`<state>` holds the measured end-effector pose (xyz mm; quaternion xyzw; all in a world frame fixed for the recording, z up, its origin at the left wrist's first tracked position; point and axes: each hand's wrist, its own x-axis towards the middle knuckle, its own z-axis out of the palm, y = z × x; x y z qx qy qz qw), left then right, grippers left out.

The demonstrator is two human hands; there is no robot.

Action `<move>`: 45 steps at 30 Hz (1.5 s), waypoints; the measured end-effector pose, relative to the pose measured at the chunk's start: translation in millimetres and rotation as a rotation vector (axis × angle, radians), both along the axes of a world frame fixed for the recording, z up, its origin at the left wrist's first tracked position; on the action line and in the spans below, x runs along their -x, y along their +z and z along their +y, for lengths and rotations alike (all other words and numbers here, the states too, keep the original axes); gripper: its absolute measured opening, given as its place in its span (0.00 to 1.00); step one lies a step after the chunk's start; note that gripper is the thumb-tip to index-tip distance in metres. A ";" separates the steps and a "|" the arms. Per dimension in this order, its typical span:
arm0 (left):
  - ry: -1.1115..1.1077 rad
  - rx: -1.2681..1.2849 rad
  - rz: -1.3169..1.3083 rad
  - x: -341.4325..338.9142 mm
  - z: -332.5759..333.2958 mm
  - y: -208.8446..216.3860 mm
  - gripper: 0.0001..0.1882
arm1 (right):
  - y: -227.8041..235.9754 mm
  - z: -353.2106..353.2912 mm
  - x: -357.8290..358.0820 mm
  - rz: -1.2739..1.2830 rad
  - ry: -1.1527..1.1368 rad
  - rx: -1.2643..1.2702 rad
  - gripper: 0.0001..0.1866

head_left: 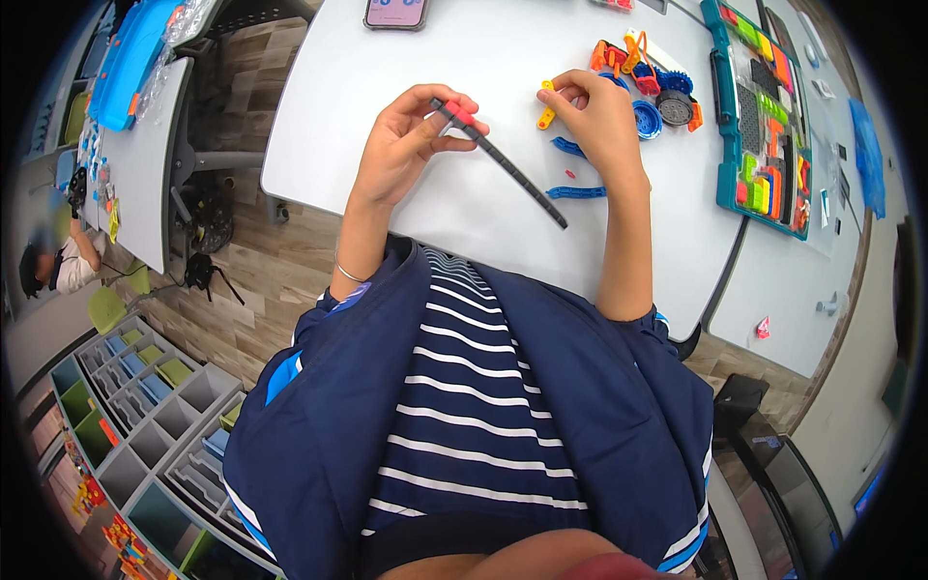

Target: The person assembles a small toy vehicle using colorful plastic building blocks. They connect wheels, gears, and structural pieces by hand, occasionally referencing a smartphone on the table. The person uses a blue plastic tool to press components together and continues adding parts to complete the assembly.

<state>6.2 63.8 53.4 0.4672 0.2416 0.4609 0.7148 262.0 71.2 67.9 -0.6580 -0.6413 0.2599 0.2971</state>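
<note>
My left hand [401, 145] grips a long thin black ridged bar [520, 176] near its upper end, where a small red piece [460, 113] sits. The bar slants down to the right over the table. In my right hand [601, 114], a short yellow building beam with holes [546, 105] is pinched between thumb and fingers. Beneath and below that hand lie curved blue pieces [576, 192] and a tiny red piece [570, 175]. Beyond it is a heap of orange, blue and grey parts, including a grey wheel [674, 108] and a blue wheel [647, 119].
A teal case [723, 169] of sorted coloured parts stands at the right of the white table [329, 126]. A phone [396, 14] lies at the far edge. Grey drawer units [145, 445] stand lower left. Another person [72, 261] works at a table further left.
</note>
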 end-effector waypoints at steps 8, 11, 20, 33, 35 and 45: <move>-0.067 0.060 -0.137 4.2 -3.8 -17.4 0.13 | 28.7 -36.7 -3.5 -0.033 -0.015 -0.171 0.08; -0.069 0.045 -0.167 4.2 -2.8 -17.6 0.12 | 30.8 -77.1 1.2 -0.141 0.010 -0.024 0.07; -0.109 0.017 -0.201 -0.3 -3.5 -17.8 0.10 | 6.1 -93.4 15.7 -0.330 0.013 -0.020 0.06; -0.142 0.070 0.007 -7.2 -2.8 -9.7 0.11 | 28.9 -48.9 -6.3 0.140 -0.215 -0.052 0.06; -0.129 0.079 0.062 -9.6 -2.6 -8.8 0.12 | 22.0 -41.3 -7.3 0.101 -0.127 -0.119 0.05; -0.071 0.076 0.136 -10.9 -0.6 -8.1 0.14 | 4.7 -28.4 7.4 -0.231 -0.041 -0.099 0.04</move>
